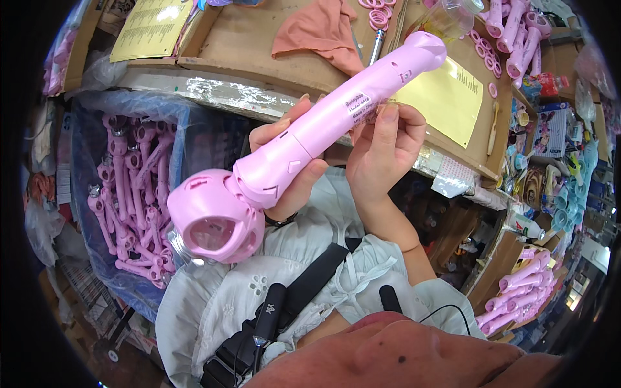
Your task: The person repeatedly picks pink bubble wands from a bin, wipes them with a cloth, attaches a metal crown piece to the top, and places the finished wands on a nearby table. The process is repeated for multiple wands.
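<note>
A cluttered workshop bench from the head view: cardboard trays (226, 42), one orange cloth (317, 32), two yellow sheets (153, 29). Front and centre, one pink wand (272, 161) slants in the air between chest and bench, round head low on the left. The left hand (294, 194) wraps its shaft; the right hand (381, 149) has thumb and fingers bunched by the printed label (359, 107) — pinching its edge or not, I cannot tell. Doing this well probably means a steady left grip, the label square to the shaft, pressure smoothed outward from its middle. One blue-lined bin (184, 123) holds more pink pieces — too overlapped to count.
</note>
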`<act>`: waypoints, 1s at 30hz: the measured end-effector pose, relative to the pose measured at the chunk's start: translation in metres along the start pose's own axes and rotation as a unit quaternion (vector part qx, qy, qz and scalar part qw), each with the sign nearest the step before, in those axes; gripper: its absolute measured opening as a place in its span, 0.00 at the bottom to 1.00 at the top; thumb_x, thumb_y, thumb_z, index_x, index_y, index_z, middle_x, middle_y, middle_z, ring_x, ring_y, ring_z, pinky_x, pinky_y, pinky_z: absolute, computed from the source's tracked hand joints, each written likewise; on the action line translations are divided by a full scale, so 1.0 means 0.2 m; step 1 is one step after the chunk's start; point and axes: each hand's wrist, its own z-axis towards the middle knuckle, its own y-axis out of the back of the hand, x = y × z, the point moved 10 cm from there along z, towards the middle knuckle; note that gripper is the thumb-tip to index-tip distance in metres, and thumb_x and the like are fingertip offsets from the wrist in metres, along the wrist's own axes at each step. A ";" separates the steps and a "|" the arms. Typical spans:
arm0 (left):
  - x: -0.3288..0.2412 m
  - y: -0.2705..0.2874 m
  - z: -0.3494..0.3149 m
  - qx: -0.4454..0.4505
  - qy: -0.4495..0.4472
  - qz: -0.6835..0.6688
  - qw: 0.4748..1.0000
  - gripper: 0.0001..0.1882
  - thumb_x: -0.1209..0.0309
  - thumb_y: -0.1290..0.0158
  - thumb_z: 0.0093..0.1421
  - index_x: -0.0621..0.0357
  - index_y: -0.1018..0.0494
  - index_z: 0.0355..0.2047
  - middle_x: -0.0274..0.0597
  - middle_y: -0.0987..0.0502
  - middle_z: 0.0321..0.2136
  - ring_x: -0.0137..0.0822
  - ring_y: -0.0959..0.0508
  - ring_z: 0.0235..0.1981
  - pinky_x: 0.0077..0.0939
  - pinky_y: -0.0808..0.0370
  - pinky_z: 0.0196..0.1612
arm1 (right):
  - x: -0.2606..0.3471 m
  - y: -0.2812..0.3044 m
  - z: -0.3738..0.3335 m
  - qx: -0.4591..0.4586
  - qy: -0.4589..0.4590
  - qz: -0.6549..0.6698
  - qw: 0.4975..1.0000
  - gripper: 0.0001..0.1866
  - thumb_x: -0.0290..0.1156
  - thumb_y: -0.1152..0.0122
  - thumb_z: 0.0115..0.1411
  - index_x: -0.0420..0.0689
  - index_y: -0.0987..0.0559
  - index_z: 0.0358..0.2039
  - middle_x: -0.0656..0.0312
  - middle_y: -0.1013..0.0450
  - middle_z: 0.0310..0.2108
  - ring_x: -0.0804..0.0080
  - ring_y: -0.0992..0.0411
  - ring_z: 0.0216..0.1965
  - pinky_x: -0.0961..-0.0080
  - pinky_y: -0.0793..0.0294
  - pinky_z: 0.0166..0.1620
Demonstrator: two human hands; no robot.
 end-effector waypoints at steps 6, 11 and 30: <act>-0.07 -0.05 0.01 0.033 -0.046 0.079 0.995 0.31 0.76 0.40 0.51 0.55 0.45 0.51 0.61 0.40 0.55 0.53 0.41 0.60 0.46 0.42 0.61 | -0.02 -0.04 0.00 0.047 -0.007 -0.067 0.997 0.28 0.18 0.38 0.52 0.43 0.42 0.50 0.63 0.36 0.36 0.79 0.35 0.37 0.82 0.31 0.42; -0.09 -0.02 0.04 0.055 -0.034 0.009 0.998 0.29 0.75 0.42 0.53 0.56 0.46 0.52 0.62 0.40 0.55 0.55 0.40 0.60 0.48 0.42 0.60 | -0.04 -0.01 0.04 0.069 -0.069 -0.115 0.988 0.39 0.17 0.39 0.51 0.43 0.51 0.58 0.64 0.38 0.36 0.78 0.36 0.36 0.81 0.32 0.42; 0.03 0.17 0.40 -0.010 0.230 -0.085 0.969 0.29 0.62 0.46 0.58 0.63 0.41 0.56 0.54 0.26 0.44 0.42 0.21 0.39 0.29 0.23 0.41 | -0.29 -0.16 -0.47 0.391 -0.377 -0.198 0.816 0.37 0.25 0.43 0.49 0.38 0.45 0.59 0.55 0.36 0.46 0.73 0.32 0.43 0.76 0.33 0.48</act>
